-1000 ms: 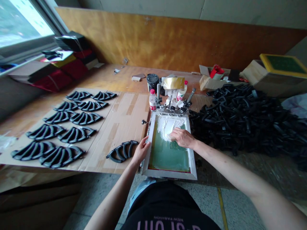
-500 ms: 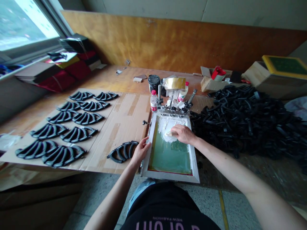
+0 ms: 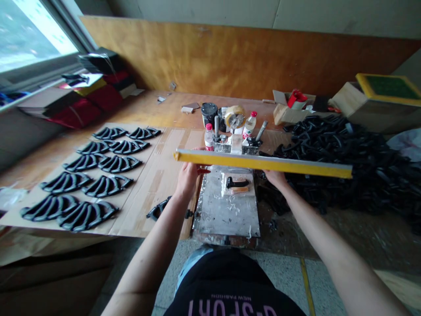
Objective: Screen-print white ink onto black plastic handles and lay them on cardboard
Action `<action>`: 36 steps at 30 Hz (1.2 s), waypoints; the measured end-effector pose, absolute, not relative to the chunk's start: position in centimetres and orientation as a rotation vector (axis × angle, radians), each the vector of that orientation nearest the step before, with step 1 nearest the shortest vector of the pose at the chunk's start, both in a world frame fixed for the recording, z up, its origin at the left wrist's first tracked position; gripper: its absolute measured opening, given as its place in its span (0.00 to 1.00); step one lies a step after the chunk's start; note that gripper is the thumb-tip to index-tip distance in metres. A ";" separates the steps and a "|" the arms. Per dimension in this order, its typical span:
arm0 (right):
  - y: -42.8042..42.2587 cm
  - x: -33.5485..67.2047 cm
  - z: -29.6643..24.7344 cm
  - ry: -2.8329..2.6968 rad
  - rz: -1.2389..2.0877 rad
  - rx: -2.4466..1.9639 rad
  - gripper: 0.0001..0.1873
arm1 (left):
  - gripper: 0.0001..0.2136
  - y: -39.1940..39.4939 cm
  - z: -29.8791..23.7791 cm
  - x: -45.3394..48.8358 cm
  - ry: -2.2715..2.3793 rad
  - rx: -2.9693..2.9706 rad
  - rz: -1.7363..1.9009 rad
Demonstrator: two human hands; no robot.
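Observation:
A printing screen frame (image 3: 263, 164) is tilted up off the bench, and I see its yellow edge as a long bar. My left hand (image 3: 188, 174) grips the frame's left end, thumb on top. My right hand (image 3: 275, 177) reaches under the raised edge with its fingers hidden behind it. Below lies a paint-smeared metal base plate (image 3: 226, 213). On it rests a small black handle part (image 3: 237, 183) on a pale block. A finished black curved part (image 3: 158, 209) lies left of the plate, partly behind my left forearm.
Rows of black curved parts (image 3: 95, 184) lie on cardboard sheets (image 3: 164, 171) at the left. A big heap of black parts (image 3: 345, 158) fills the right. Bottles (image 3: 209, 137), a tape roll (image 3: 234, 117) and a black pot (image 3: 209, 112) stand behind the hinge clamps.
The screen lay flat while my right hand wiped white paste over it. Now it is swung up on its hinge, and the base plate and the part on it are uncovered.

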State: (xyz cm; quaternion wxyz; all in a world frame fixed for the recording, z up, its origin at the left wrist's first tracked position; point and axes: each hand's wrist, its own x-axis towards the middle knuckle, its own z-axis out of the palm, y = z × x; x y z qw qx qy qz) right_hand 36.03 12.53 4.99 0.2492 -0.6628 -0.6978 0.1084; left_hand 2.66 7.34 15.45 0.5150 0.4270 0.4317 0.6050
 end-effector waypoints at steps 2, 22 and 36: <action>10.4 34.1 2.8 -2.064 0.367 -1.679 0.17 | 0.23 8.2 15.3 3.2 1.047 0.946 1.442; 5.5 36.9 -0.1 -2.098 0.323 -2.069 0.21 | 0.17 -8.7 -3.1 -10.6 1.925 0.190 1.071; 6.8 36.5 0.9 -1.942 0.327 -1.954 0.10 | 0.19 -2.8 0.0 -16.9 2.226 0.845 0.323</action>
